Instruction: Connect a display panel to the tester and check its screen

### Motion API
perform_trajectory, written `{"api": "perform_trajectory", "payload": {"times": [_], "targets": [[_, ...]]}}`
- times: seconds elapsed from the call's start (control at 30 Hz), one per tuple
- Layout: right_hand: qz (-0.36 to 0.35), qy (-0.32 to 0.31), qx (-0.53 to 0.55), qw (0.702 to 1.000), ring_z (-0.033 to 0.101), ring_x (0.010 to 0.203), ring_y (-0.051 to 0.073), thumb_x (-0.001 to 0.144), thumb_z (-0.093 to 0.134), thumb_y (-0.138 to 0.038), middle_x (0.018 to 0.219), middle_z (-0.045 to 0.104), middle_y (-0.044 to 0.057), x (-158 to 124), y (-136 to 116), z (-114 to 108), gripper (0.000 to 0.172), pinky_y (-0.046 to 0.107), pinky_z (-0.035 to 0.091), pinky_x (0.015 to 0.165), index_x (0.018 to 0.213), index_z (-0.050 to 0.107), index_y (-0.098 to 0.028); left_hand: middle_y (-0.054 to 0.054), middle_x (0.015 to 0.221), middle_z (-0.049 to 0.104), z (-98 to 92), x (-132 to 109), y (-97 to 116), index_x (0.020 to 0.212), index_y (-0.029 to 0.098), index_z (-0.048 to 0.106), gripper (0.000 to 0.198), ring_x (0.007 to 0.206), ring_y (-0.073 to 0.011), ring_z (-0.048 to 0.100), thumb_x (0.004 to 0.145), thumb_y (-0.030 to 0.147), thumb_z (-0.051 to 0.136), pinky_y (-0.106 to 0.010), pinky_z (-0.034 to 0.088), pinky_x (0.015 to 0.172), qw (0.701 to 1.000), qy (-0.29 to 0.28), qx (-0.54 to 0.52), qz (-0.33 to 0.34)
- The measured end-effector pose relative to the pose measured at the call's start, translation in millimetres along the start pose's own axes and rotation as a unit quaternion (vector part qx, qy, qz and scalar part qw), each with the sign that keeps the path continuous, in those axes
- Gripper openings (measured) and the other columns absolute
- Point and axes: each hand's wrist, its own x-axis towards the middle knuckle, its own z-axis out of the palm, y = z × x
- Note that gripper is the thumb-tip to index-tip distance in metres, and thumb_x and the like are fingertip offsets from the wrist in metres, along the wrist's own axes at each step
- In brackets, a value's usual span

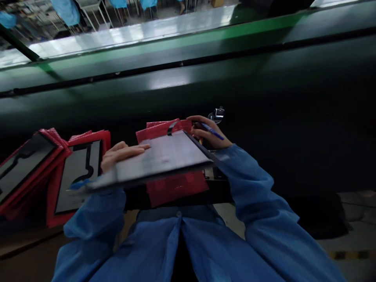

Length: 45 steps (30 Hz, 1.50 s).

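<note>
Beside conveyor (235,70): left hand (123,153) open, flat on panel (164,156); right hand (205,131) grips pen (213,132) (marking step, likely); panel needs holding steady.

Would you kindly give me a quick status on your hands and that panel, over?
Left hand flat on thin grey rectangular panel. Right hand grips blue pen at panel's far corner. Red plastic bag beneath; more stacked left.

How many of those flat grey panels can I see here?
3. The middle panel lies under the left hand; a second panel sits in a red sleeve beside it; a third panel is at far left. Stacked sleeves may hide more.
</note>
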Motion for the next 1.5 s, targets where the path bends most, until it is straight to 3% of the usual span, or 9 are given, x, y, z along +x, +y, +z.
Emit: {"api": "perform_trajectory", "payload": {"times": [0.1, 0.2, 0.37, 0.57, 0.8, 1.07, 1.17, 1.33, 1.5], "targets": [[0.022, 0.075, 0.051, 0.996, 0.053, 0.055, 0.008, 0.071, 0.084, -0.031, 0.073, 0.060, -0.007, -9.1, -0.1, -16.7, 0.034, 0.026, 0.054, 0.063, 0.090, 0.057, -0.025, -0.008, 0.119, 0.075, 7.9, -9.8, -10.4, 0.131, 0.025, 0.065, 0.037, 0.072, -0.0131, 0.066, 0.098, 0.013, 0.056, -0.028, 0.044, 0.058, 0.940, -0.111, 0.197, 0.255], [0.057, 0.085, 0.072, 0.992, 0.051, 0.052, 0.007, 0.067, 0.085, -0.028, 0.068, 0.057, -0.008, -21.7, 0.3, -18.9, 0.042, 0.024, 0.051, 0.059, 0.078, 0.045, -0.024, -0.011, 0.130, 0.068, 13.7, -18.5, -29.4, 0.140, 0.021, 0.056, 0.044, 0.073, -0.0130, 0.068, 0.100, 0.006, 0.045, -0.028, 0.051, 0.065, 0.881, -0.204, 0.277, 0.324], [0.046, 0.078, 0.043, 0.995, 0.057, 0.059, 0.010, 0.076, 0.080, -0.030, 0.076, 0.061, -0.005, -45.9, -7.5, -11.7, 0.040, 0.026, 0.053, 0.061, 0.079, 0.041, -0.024, -0.010, 0.146, 0.058, 8.3, -27.8, -27.7, 0.135, 0.018, 0.062, 0.053, 0.085, -0.0174, 0.074, 0.091, 0.001, 0.038, -0.029, 0.058, 0.068, 0.864, -0.338, 0.358, 0.107], [-0.021, -0.014, -0.112, 0.993, 0.062, 0.069, 0.015, 0.084, 0.077, -0.044, 0.087, 0.068, 0.001, -56.8, -8.8, 21.5, 0.041, 0.029, 0.054, 0.062, 0.079, 0.042, -0.024, -0.009, 0.138, 0.064, 58.9, -6.1, 10.6, 0.138, 0.018, 0.059, 0.048, 0.059, -0.0074, 0.057, 0.091, 0.015, 0.047, -0.023, 0.051, 0.060, 0.959, -0.238, 0.125, -0.088], [-0.035, -0.047, -0.148, 0.987, 0.065, 0.070, 0.015, 0.087, 0.074, -0.049, 0.085, 0.072, 0.002, -60.8, 0.2, 36.0, 0.046, 0.026, 0.051, 0.063, 0.075, 0.039, -0.023, 0.000, 0.067, 0.061, 106.5, 5.1, 1.6, 0.082, 0.014, 0.069, 0.013, 0.058, -0.0105, 0.048, 0.078, 0.023, 0.060, -0.023, 0.037, 0.054, 0.938, -0.253, -0.079, -0.224], [-0.015, -0.031, -0.132, 0.991, 0.068, 0.074, 0.018, 0.083, 0.077, -0.053, 0.085, 0.073, 0.003, -62.5, 8.2, 38.7, 0.048, 0.029, 0.053, 0.066, 0.073, 0.041, -0.023, 0.003, 0.064, 0.049, 107.0, 4.0, 1.4, 0.073, 0.016, 0.056, 0.016, 0.058, -0.0096, 0.041, 0.077, 0.028, 0.065, -0.023, 0.033, 0.054, 0.912, -0.270, -0.151, -0.268], [-0.011, 0.013, -0.113, 0.993, 0.067, 0.068, 0.017, 0.082, 0.079, -0.053, 0.084, 0.073, 0.003, -63.4, 3.3, 38.3, 0.049, 0.030, 0.054, 0.063, 0.072, 0.041, -0.023, -0.002, 0.076, 0.061, 90.1, 1.3, 2.7, 0.080, 0.016, 0.061, 0.018, 0.068, -0.0137, 0.055, 0.083, 0.033, 0.063, -0.024, 0.042, 0.059, 0.931, -0.207, -0.125, -0.272], [-0.003, 0.115, -0.111, 0.987, 0.068, 0.072, 0.018, 0.078, 0.083, -0.050, 0.082, 0.071, 0.001, -63.4, -3.1, 25.9, 0.046, 0.032, 0.059, 0.064, 0.072, 0.044, -0.025, -0.011, 0.110, 0.070, 40.7, -19.3, -8.7, 0.102, 0.019, 0.065, 0.030, 0.099, -0.0243, 0.065, 0.097, 0.041, 0.046, -0.035, 0.048, 0.083, 0.937, -0.039, 0.156, -0.309], [0.013, 0.110, -0.158, 0.981, 0.069, 0.070, 0.021, 0.074, 0.083, -0.055, 0.080, 0.071, 0.003, -64.2, 1.4, 18.6, 0.047, 0.036, 0.062, 0.063, 0.071, 0.047, -0.025, -0.006, 0.078, 0.063, 35.5, -47.6, -15.5, 0.076, 0.021, 0.054, 0.021, 0.079, -0.0234, 0.062, 0.092, 0.034, 0.055, -0.034, 0.043, 0.075, 0.882, -0.089, 0.242, -0.395]]}}
